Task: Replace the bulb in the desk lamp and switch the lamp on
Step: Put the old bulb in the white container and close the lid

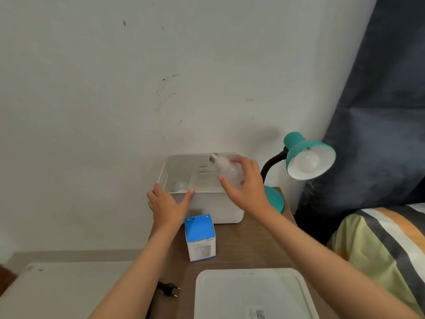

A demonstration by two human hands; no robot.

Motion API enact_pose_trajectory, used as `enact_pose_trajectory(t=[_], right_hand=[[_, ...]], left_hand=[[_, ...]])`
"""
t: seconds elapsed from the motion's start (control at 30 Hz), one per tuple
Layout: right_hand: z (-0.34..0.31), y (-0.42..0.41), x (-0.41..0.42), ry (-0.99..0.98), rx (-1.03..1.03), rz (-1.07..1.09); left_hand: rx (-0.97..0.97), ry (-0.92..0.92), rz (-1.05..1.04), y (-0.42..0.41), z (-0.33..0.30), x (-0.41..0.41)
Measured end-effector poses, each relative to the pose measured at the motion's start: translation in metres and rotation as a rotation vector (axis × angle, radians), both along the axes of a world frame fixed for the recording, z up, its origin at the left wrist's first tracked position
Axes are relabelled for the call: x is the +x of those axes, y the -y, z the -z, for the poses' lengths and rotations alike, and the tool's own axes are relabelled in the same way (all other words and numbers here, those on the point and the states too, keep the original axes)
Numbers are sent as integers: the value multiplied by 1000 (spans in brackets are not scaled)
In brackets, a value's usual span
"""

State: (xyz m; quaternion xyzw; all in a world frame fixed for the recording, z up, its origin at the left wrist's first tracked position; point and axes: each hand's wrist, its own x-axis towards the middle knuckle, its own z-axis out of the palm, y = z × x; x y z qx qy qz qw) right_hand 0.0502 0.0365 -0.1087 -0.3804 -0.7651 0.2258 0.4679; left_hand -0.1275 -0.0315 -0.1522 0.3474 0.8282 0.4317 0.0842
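Above the white bin (207,201), right hand (246,187) fingers (236,160) clasp a bulb (227,169), base tilted up-left.

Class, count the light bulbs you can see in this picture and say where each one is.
3: one bulb in the right hand above the white bin, one lying inside the bin, one in the lamp shade. The bulb box may hide another.

Blue-and-white bulb box (200,238) near the middle of the tabletop (248,245): small upside-down print on its white face, blurred, perhaps "E27" and a brand word, not legible for certain. White lid (250,293) at the near edge: a printed label, too blurred to read.
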Motion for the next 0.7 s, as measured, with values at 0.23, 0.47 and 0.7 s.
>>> enact_pose_trajectory(t=[0.23,0.47,0.7], right_hand=[[5,-76,-62,415,-296,-49],[26,-93,-83,382,-350,19],[10,-80,-68,412,-326,51]], left_hand=[[17,-13,-25,-2,0,1],[19,-19,-22,-3,2,1],[-18,-16,-20,0,-3,2]])
